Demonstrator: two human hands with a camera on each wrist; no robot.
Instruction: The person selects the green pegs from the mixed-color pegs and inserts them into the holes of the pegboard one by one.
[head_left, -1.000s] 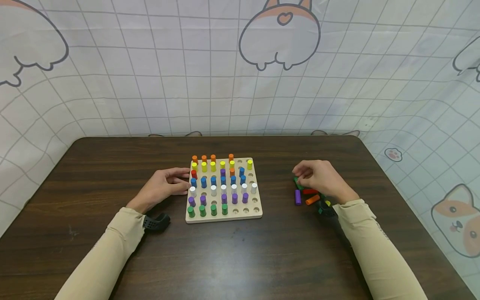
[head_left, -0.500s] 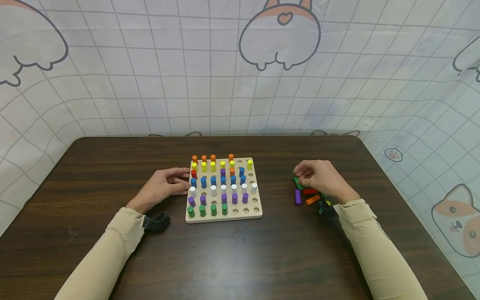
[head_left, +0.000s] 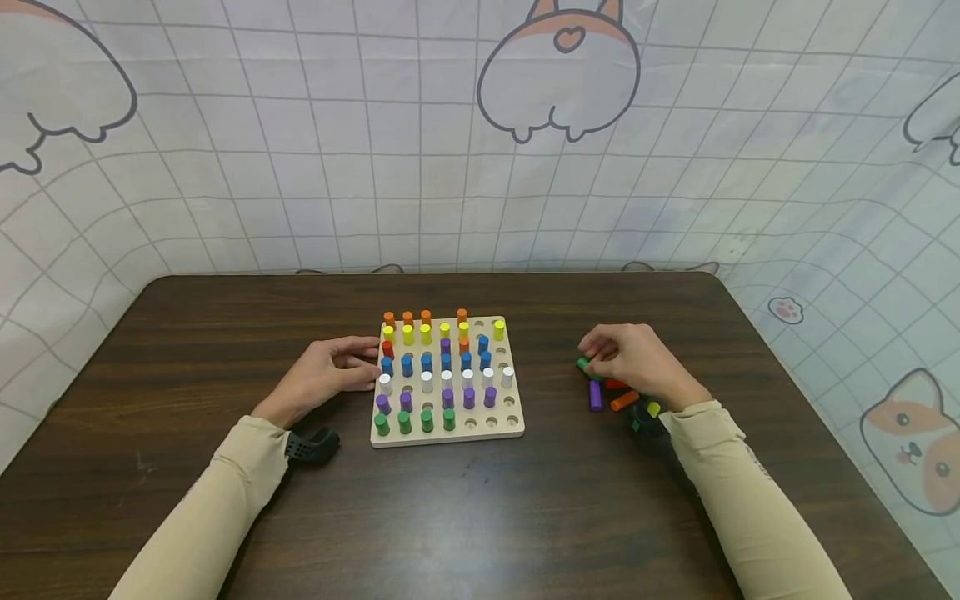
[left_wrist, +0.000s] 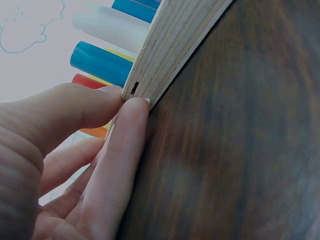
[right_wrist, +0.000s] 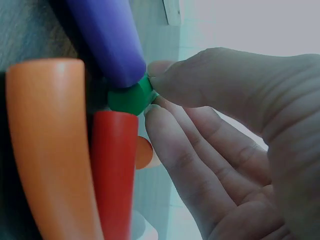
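Observation:
A pale wooden pegboard (head_left: 491,433) lies flat on the table, with rows of coloured pegs upright in its holes. My left hand (head_left: 330,371) rests along its left side, thumb at the top edge and a fingertip against the layered side wall (left_wrist: 167,45). Off to the right, my right hand (head_left: 636,360) pinches a green peg (right_wrist: 131,99) between thumb and fingertips, low over the table. A purple peg (right_wrist: 112,42) overlaps the green one in the right wrist view. Below that hand lie a red peg (head_left: 617,384) and an orange peg (head_left: 625,401).
A yellow peg (head_left: 653,409) lies by the right wrist, beside its dark wrist strap (head_left: 647,421). Bare holes (head_left: 491,422) show along the board's right side. The dark wooden table (head_left: 480,517) extends around; a patterned cloth (head_left: 420,167) hangs behind it.
My right hand has shifted slightly left, and the green peg at its fingertips has moved left with it. More of the yellow peg shows. My left hand and the pegboard stay put.

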